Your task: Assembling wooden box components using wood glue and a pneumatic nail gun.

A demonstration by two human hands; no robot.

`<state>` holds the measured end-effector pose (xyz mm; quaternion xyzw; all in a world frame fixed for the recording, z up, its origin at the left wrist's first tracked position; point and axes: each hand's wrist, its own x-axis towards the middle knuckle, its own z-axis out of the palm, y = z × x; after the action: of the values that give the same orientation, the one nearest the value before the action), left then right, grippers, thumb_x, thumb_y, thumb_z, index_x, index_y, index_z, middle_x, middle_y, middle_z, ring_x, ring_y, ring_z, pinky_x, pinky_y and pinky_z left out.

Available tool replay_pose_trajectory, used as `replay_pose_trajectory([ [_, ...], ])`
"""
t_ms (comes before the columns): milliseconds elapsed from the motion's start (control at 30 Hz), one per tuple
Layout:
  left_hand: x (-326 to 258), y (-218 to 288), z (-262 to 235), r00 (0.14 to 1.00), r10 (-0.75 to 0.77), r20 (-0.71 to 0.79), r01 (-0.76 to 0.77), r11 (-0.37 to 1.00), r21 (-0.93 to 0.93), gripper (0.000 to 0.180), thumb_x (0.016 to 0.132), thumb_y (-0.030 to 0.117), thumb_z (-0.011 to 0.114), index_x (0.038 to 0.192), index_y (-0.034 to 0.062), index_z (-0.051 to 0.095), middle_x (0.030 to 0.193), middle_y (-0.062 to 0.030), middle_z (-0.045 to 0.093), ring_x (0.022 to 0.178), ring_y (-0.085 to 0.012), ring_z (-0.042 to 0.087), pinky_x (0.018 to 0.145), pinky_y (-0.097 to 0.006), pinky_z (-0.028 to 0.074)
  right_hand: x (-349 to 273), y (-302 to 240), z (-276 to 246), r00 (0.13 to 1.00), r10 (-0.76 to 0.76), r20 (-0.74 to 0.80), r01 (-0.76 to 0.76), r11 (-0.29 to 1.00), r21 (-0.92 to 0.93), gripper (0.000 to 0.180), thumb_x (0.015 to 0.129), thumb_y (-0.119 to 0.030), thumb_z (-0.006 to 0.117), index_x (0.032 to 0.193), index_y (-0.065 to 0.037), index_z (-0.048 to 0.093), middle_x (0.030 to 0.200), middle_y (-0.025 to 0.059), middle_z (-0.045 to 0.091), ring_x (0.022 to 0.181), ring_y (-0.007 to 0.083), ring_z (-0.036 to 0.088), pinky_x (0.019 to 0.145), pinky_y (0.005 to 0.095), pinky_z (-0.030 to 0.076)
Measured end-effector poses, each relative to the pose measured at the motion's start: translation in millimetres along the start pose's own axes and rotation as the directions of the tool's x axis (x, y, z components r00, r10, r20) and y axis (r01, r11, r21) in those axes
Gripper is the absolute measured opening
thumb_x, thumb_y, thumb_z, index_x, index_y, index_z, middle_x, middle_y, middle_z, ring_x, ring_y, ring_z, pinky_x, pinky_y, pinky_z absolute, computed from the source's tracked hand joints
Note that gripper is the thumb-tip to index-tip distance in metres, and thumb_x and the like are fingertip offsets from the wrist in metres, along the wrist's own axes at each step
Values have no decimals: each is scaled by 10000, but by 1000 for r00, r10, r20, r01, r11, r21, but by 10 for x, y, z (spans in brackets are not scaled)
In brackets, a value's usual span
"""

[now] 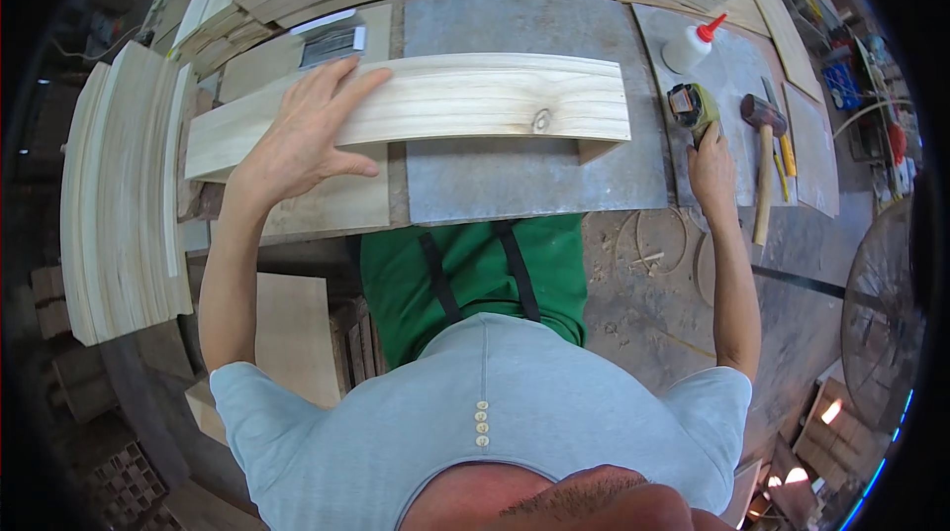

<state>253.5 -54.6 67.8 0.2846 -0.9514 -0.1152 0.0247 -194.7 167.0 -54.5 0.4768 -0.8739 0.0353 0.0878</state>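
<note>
A long pale wooden piece (465, 100) with a dark knot lies across the bench in front of me. Its right end has a short board standing under it, so it looks like part of a frame or box. My left hand (307, 130) rests on its left part, fingers spread and thumb held apart over the near edge. Off to the right, my right hand (712, 170) is closed around the handle of a green and black nail gun (695, 105), which is on or just above the metal bench plate. My palm hides the handle.
Grey metal plates (534, 190) cover the bench. Right of the nail gun lie a mallet (763, 165) and a yellow-handled tool (788, 155); a red-tipped glue bottle (688, 48) stands behind. Grey nail strips (332, 44) lie behind the wood. Stacked boards (129, 185) rise at left, others at the back.
</note>
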Motion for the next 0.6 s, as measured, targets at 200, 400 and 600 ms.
replay_pose_trajectory([
  [200, 122, -112, 17, 1000, 7, 20, -8, 997, 71, 840, 623, 343, 772, 1369, 184, 420, 1389, -154, 375, 1266, -349, 366, 1074, -453, 305, -138, -211, 183, 998, 37, 57, -42, 996, 74, 666, 805, -130, 640, 1335, 67, 287, 1076, 278, 515, 970, 412, 560, 793, 463, 478],
  [400, 194, -119, -354, 939, 177, -294, -173, 984, 40, 634, 700, 295, 715, 1286, 148, 520, 1157, -148, 556, 1068, -296, 534, 985, -398, 402, -176, -131, 97, 1000, -19, -12, 20, 991, 136, 571, 819, -170, 635, 1297, 29, 394, 1120, 261, 534, 1005, 417, 536, 846, 452, 448],
  [600, 15, 253, -1147, 870, -320, -376, 48, 813, -580, 634, 730, 62, 664, 1324, 76, 443, 1143, -86, 544, 1051, -204, 529, 893, -326, 464, -362, -490, -283, 1000, 14, -23, 4, 753, 658, 439, 888, -154, 599, 1277, 15, 487, 1201, 192, 545, 1124, 271, 528, 902, 330, 434],
])
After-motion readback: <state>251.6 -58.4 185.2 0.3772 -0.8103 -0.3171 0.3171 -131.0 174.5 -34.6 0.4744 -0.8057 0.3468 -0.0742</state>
